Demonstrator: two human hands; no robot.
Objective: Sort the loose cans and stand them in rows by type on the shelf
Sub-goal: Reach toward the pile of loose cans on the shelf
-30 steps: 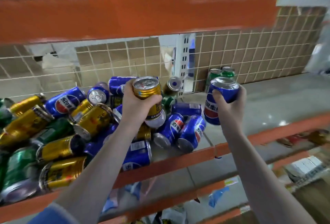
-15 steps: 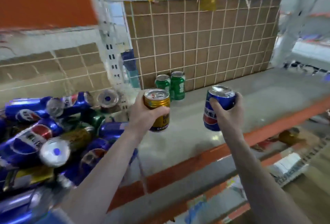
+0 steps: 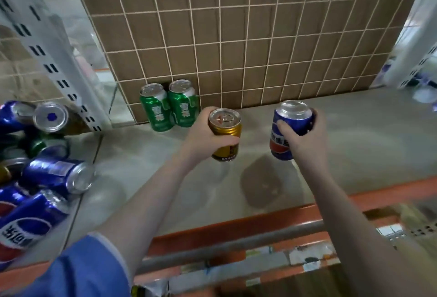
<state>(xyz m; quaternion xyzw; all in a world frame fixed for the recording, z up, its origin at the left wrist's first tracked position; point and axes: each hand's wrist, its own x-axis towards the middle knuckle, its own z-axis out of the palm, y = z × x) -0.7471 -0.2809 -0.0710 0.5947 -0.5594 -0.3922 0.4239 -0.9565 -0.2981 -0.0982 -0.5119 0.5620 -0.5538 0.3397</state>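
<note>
I see my left hand (image 3: 201, 136) fingers curled around a gold can (image 3: 225, 134), right hand (image 3: 305, 140) fingers gripping a blue can (image 3: 289, 128); two green cans (image 3: 169, 106) stand just beyond the left fingers.

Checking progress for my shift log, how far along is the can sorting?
Early. Done: two green cans stand together at the tiled back wall. In hand: left hand grips a gold can, right hand a blue can. Left: the loose pile lying at the left.
</note>
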